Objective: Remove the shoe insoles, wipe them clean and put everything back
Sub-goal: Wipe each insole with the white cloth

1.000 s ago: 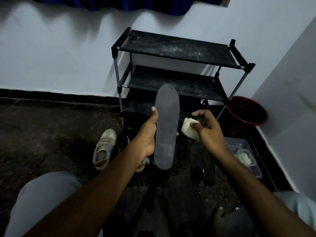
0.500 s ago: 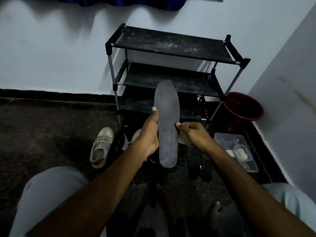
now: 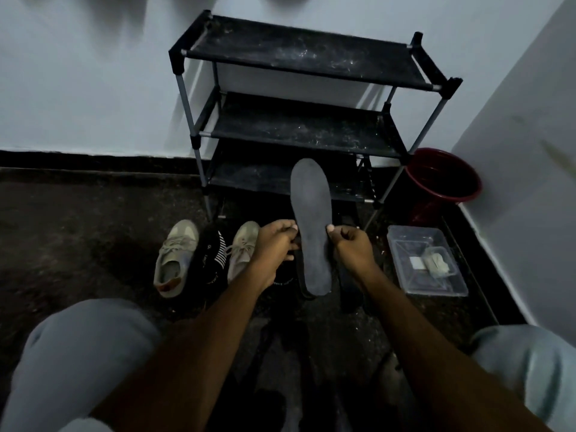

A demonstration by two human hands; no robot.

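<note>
- Insole (image 3: 311,226): dark grey, flat, held upright in the air in front of the shoe rack, toe end up and heel end down, broad face towards the camera.
- Left hand (image 3: 274,247): fingers curled, thumb pressed on the insole's left edge at about mid-length; clamped on the insole.
- Right hand (image 3: 352,247): thumb on the insole's right edge, level with the left thumb, fingers folded behind; likewise clamped on the insole.
- Dark shoe (image 3: 301,286): on the floor directly under the insole's heel end, mostly hidden by it; too dim to tell whether they touch.
- Second dark shoe (image 3: 350,288): on the floor just beside the first, below the right wrist.
- Beige sneakers: one (image 3: 174,260) to the left, one (image 3: 243,247) partly behind the left hand, both toe-forward on the floor.
- Black item with white stripes (image 3: 215,257): lies between the two sneakers; kind cannot be told.
- Shoe rack (image 3: 299,54): black, three shelves, dusty, against the white wall.
- Clear plastic container (image 3: 402,241): on the floor right of the hands, holding pale cloth pieces (image 3: 436,264).
- Red bucket (image 3: 442,179): in the corner, beside the rack and behind the container.
- Knees in pale trousers: left (image 3: 78,353) and right (image 3: 530,363), at the lower corners.
</note>
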